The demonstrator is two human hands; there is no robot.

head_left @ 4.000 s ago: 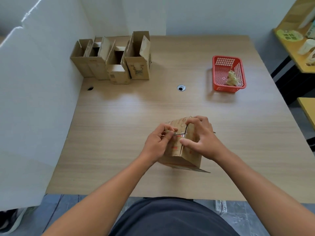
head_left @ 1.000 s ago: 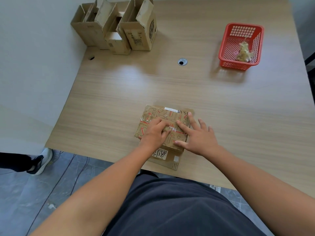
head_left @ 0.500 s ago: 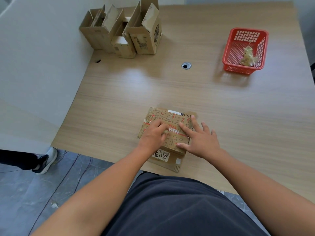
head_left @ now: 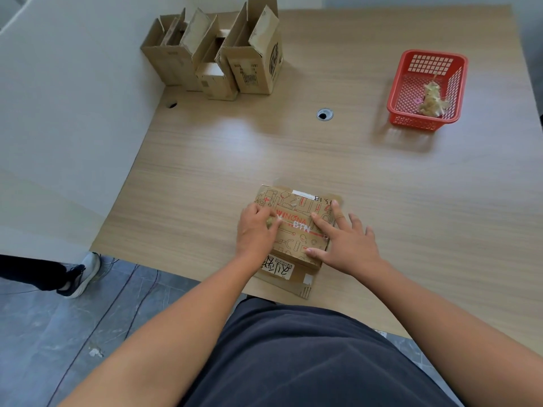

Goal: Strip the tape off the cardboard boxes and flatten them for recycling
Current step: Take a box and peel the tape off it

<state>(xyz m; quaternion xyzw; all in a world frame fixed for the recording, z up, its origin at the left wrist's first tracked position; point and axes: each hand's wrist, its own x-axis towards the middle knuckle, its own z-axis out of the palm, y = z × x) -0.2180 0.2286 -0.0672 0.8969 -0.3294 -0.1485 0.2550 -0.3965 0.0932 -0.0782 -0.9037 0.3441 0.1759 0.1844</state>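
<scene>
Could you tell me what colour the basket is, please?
Red basket, clearest in the head view.

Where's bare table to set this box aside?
Bare: the wide strip between the upright boxes and the printed box; also right of it, short of the red basket. Crowded: far-left corner, and the near edge under the left hand and right hand.

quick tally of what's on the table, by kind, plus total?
Upright open cardboard boxes: 4
Printed cardboard box lying at the near edge: 1
Red plastic basket: 1
Wad of stripped tape in the basket: 1
Total: 7
</scene>
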